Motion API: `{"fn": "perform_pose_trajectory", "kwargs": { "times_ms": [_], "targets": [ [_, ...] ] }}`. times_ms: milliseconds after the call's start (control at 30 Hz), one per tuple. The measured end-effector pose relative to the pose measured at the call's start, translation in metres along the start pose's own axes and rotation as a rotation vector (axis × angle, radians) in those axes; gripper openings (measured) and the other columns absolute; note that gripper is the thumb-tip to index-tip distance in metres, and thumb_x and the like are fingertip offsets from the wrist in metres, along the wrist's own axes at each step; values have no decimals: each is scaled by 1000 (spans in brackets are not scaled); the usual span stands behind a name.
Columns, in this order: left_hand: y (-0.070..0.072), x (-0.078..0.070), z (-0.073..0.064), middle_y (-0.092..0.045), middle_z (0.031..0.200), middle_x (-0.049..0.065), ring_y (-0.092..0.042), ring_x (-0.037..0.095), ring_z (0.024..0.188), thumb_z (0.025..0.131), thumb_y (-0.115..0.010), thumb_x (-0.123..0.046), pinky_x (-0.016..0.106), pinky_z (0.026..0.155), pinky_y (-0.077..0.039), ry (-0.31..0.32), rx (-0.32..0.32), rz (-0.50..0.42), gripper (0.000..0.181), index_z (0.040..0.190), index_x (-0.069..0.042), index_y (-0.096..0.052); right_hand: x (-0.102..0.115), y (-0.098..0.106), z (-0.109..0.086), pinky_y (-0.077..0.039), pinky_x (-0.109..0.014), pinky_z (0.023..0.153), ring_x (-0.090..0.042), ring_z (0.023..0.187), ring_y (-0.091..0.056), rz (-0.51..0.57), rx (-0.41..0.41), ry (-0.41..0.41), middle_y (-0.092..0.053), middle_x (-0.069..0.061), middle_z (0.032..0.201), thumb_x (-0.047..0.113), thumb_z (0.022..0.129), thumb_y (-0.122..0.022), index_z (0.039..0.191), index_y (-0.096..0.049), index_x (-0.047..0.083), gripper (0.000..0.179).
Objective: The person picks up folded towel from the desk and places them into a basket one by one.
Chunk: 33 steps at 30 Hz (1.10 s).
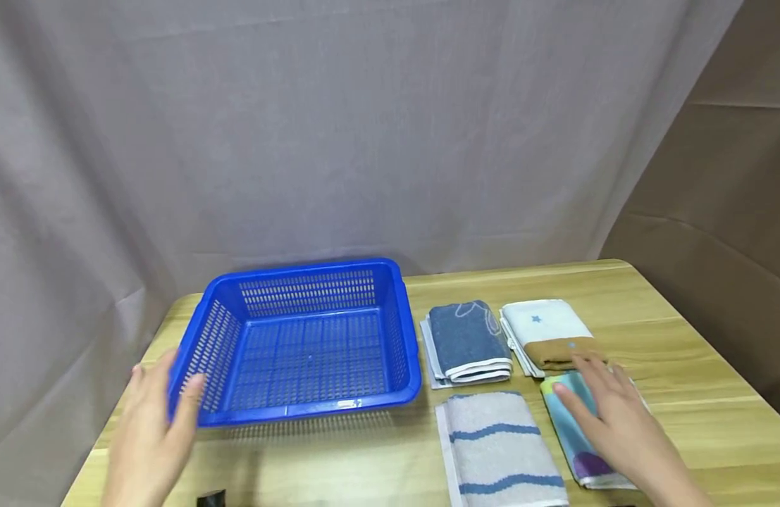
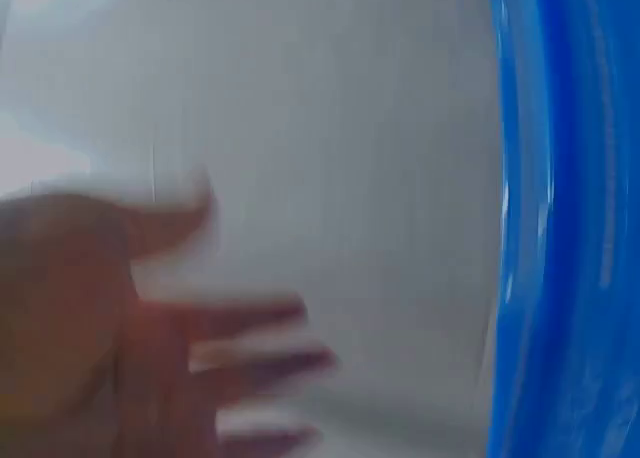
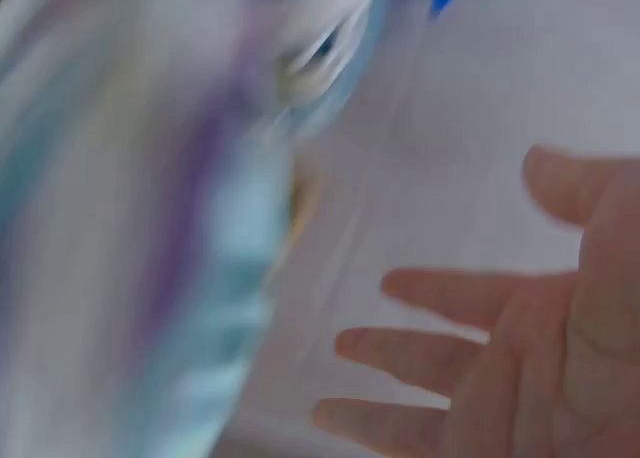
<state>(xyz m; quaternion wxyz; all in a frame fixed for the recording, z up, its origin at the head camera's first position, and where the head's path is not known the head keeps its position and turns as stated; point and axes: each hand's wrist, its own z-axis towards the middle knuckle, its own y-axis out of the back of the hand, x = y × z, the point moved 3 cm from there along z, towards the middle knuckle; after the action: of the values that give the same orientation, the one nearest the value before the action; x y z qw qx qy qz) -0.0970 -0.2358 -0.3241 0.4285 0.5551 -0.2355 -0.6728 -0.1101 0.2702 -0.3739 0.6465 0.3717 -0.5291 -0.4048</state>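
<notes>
Beside the left end of a blue plastic basket (image 1: 310,359) is my left hand (image 1: 147,433), its thumb and fingers apart and holding nothing. The left wrist view, though blurred, shows a gap between that hand (image 2: 150,328) and the basket's blue side (image 2: 560,218). My right hand (image 1: 621,426) is over a folded teal towel with a purple patch (image 1: 590,465) and covers part of it. With fingers extended, the right hand (image 3: 500,348) grips nothing in the right wrist view; the colourful towel (image 3: 200,258) there is blurred.
Left of the teal towel lies a folded grey towel with blue wavy stripes (image 1: 500,451). Behind them are a folded dark blue towel (image 1: 468,338) and a white-and-brown one with stars (image 1: 548,324). A grey curtain (image 1: 390,141) hangs behind the wooden table (image 1: 694,380).
</notes>
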Motion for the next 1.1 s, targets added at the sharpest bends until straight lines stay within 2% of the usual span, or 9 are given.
{"fn": "perform_pose_trajectory", "kwargs": {
  "times_ms": [100,167,267,367,500,700,867,967,1100],
  "targets": [
    [-33,-46,-3,-2,152,6,14,30,132,96,-41,-46,71,90,14,-232,79,82,67,148,-19,-7,52,-8,6,-22,-75,84,-38,132,3,-82,32,143,-12,-16,150,50,95,-40,147,-18,19,64],
    [-55,-66,-6,5,152,-2,19,26,132,93,-40,-55,69,90,18,-304,153,141,74,147,-24,-1,79,-14,9,-25,-72,87,-31,133,4,-120,38,226,-9,-6,152,55,94,-39,146,-15,29,63],
    [-74,-79,-10,8,152,-4,19,26,132,89,-40,-63,68,91,18,-342,206,181,81,147,-24,0,104,-22,12,-26,-69,90,-27,134,5,-135,62,297,-7,0,152,60,92,-35,145,-15,35,62],
    [-74,-77,-11,8,152,-4,19,26,132,88,-42,-64,68,91,19,-340,210,178,83,147,-24,1,113,-24,14,-26,-69,90,-27,134,4,-122,79,319,-6,1,152,61,92,-34,145,-16,36,61],
    [-53,-59,-10,9,152,-1,21,28,131,90,-45,-56,67,88,23,-303,178,150,82,147,-22,3,99,-18,17,-28,-72,85,-31,134,2,-102,64,284,-8,-1,152,57,94,-37,145,-16,33,61],
    [-20,-24,-10,1,153,5,22,27,130,92,-50,-44,70,84,24,-256,142,85,76,148,-20,-4,54,2,18,-26,-79,72,-49,128,-3,-54,88,148,-14,-15,150,51,96,-39,147,-17,24,62],
    [11,14,-3,-26,145,21,0,38,133,92,-55,-33,73,93,0,-209,37,58,63,144,-11,-26,10,15,9,-23,-74,82,-56,119,-24,-7,13,56,-35,-28,137,47,94,-46,140,-32,7,63],
    [26,43,1,-38,133,29,-25,50,122,96,-49,-30,69,87,-24,-96,-5,80,53,139,-5,-34,-17,20,3,-25,-68,84,-55,110,-34,-4,-39,13,-44,-34,126,44,92,-52,132,-42,-2,61],
    [30,70,2,-47,125,29,-47,48,104,98,-40,-36,60,72,-36,122,36,98,51,136,-1,-37,-52,28,-9,-28,-67,79,-59,101,-37,-38,-17,-105,-46,-38,118,43,92,-52,124,-46,-7,60]
  ]
}}
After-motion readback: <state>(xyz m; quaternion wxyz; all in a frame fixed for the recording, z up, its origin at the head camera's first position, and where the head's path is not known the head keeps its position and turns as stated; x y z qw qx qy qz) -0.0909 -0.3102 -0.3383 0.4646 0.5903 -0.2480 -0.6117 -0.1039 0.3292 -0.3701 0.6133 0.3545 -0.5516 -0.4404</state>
